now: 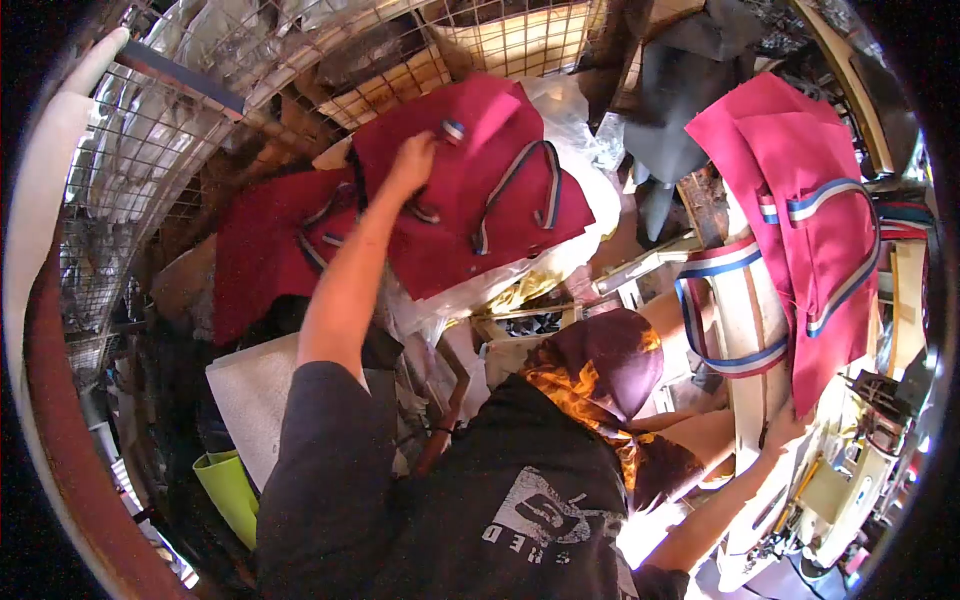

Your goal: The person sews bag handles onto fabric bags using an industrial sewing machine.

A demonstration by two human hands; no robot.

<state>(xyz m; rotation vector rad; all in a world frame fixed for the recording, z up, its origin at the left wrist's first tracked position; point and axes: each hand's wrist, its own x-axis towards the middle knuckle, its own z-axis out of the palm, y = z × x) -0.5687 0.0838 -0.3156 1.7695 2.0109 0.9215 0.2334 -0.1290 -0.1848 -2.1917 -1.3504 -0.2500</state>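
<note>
My left hand (412, 160) reaches far forward and grips the top of a red cloth bag (480, 190) with red, white and blue striped handles. That bag lies on a pile over another red bag (265, 255). My right hand (785, 425) rests on the lower edge of a red fabric piece (800, 190) with striped webbing (735, 300), draped over a cream sewing machine (835, 490). My head wears a dark scarf with an orange pattern (600, 375).
A wire mesh rack (170, 130) stands behind the pile on the left. White plastic bags (575, 140), dark grey fabric (680, 100), a green bin (230, 490) and a white sheet (250, 400) crowd the space.
</note>
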